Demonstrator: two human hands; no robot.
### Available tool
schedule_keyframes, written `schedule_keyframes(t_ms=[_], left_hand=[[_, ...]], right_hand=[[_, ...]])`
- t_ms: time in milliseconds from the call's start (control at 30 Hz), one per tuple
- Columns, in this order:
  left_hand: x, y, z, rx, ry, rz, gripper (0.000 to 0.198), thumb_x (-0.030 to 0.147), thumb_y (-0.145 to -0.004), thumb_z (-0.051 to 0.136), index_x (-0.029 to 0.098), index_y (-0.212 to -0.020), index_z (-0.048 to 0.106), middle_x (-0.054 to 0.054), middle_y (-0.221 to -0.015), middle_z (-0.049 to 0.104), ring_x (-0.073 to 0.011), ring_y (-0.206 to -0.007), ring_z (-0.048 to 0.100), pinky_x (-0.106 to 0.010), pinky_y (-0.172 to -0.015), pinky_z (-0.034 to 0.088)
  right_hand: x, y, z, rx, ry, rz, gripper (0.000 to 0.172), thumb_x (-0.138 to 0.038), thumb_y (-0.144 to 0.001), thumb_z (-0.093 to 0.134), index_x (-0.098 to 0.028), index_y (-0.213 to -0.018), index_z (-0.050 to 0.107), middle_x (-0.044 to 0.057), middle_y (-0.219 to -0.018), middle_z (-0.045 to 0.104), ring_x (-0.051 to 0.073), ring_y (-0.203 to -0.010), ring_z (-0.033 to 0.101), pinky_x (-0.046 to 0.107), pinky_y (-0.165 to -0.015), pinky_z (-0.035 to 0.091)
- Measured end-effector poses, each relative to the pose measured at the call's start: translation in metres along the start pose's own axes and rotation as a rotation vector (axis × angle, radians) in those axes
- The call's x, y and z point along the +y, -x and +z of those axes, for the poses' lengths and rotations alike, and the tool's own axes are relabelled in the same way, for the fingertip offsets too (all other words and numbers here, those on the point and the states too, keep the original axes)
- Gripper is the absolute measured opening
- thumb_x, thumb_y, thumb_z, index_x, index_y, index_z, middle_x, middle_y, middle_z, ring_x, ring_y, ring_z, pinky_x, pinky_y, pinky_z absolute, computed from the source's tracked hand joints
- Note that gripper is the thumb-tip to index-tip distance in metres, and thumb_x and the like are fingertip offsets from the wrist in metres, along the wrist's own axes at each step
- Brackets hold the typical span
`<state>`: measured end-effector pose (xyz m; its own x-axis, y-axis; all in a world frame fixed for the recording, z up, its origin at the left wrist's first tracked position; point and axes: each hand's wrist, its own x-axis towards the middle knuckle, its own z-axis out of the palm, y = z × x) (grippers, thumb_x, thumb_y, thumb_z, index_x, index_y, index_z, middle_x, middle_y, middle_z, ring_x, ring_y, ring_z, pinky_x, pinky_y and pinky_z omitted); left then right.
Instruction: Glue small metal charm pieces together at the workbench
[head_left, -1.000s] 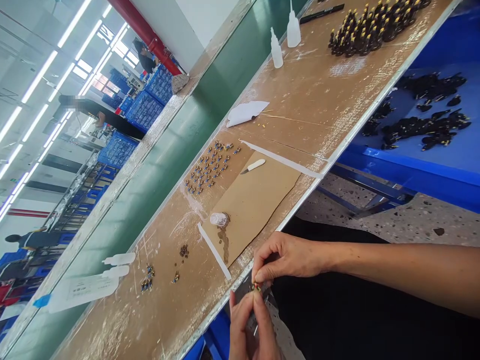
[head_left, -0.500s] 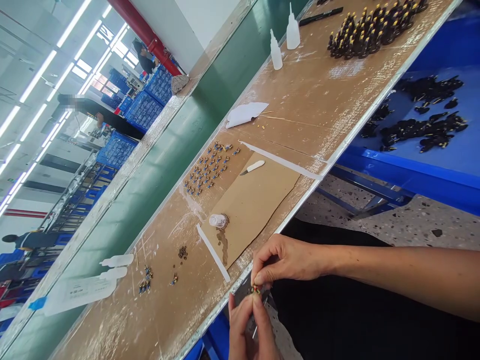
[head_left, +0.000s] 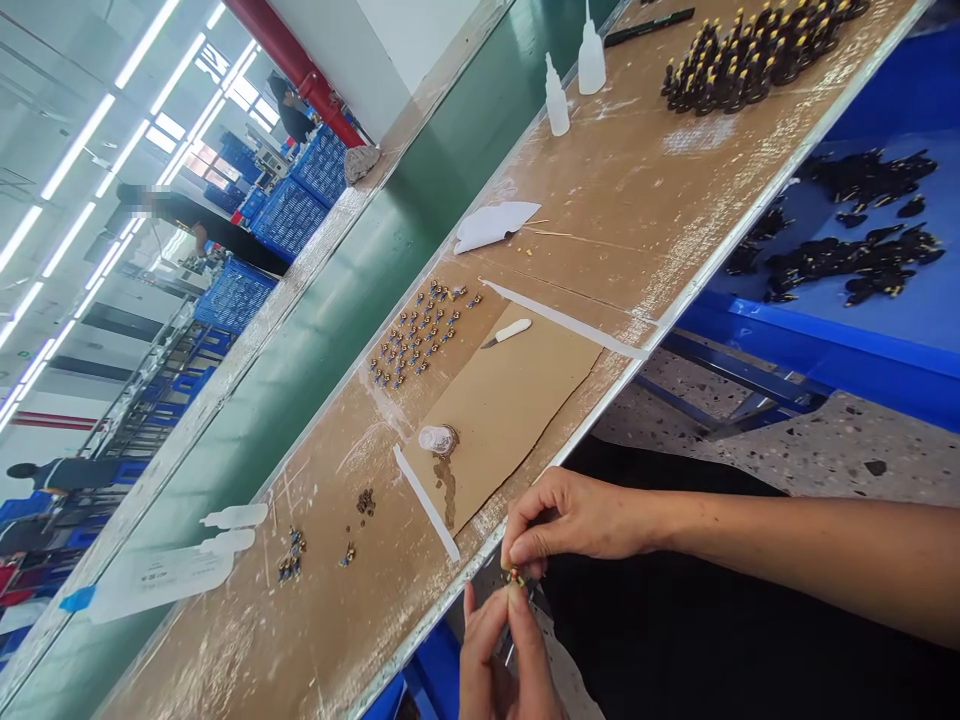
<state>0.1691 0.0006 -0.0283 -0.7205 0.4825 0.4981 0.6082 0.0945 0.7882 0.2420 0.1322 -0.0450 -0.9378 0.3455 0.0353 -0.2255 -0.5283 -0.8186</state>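
Observation:
My left hand (head_left: 506,650) and my right hand (head_left: 559,520) meet just off the table's near edge, thumbs and fingertips pinched together. Between them is a tiny painted piece (head_left: 514,577) with red and yellowish spots, mostly covered by the fingers, so its kind is unclear. On the table nearby lie a small group of blue-and-gold figurines (head_left: 291,556), a single figurine (head_left: 348,554) and a little heap of dark bits (head_left: 366,502). A small whitish cup (head_left: 437,439) stands on a cardboard sheet (head_left: 517,385) beside a wet stain. A white-handled knife (head_left: 511,332) lies farther along it.
Several figurines (head_left: 416,335) stand in rows past the cardboard. White squeeze bottles (head_left: 556,100) and dark yellow-tipped pieces (head_left: 731,65) occupy the far end. A large blue-capped bottle (head_left: 161,580) lies at the other end. A blue tray (head_left: 840,335) holds dark pieces. People work in the background.
Both hands keep their pinch at nearly the same place. The tiny piece between the fingertips seems turned slightly. The whole view has shifted a little.

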Motion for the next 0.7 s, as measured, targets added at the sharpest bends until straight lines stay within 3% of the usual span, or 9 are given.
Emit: schedule_keyframes(t_ms=[267,400,700], left_hand=[[0.0017,0.0005,-0.002,0.017,-0.051,0.026,0.004,0.019,-0.071,0.067,0.016,-0.074,0.068,0.002,-0.071,0.067,-0.0132,-0.066,0.064,-0.036,-0.091,0.049],[0.0048,-0.0026,-0.0033,0.0,-0.062,0.081,0.003,0.016,-0.071,0.067,0.018,-0.073,0.066,0.002,-0.071,0.067,-0.0125,-0.067,0.063,-0.032,-0.09,0.048],[0.0057,-0.0037,-0.0011,0.001,-0.113,0.196,0.005,0.016,-0.073,0.065,0.02,-0.07,0.065,0.003,-0.067,0.065,-0.0113,-0.059,0.058,-0.038,-0.09,0.046]], right_hand=[[-0.0032,0.0008,0.0026,0.017,-0.022,0.027,0.024,-0.031,-0.071,0.069,-0.007,-0.079,0.069,0.001,-0.069,0.062,0.005,-0.061,0.053,0.019,-0.063,0.043],[-0.0033,0.0007,0.0027,0.026,-0.036,0.043,0.025,-0.031,-0.07,0.07,-0.008,-0.078,0.069,0.002,-0.072,0.063,0.005,-0.061,0.054,0.019,-0.063,0.043],[-0.0035,0.002,0.0034,0.011,-0.033,0.056,0.027,-0.032,-0.068,0.072,-0.007,-0.078,0.069,0.001,-0.07,0.061,0.005,-0.061,0.054,0.019,-0.064,0.043]])
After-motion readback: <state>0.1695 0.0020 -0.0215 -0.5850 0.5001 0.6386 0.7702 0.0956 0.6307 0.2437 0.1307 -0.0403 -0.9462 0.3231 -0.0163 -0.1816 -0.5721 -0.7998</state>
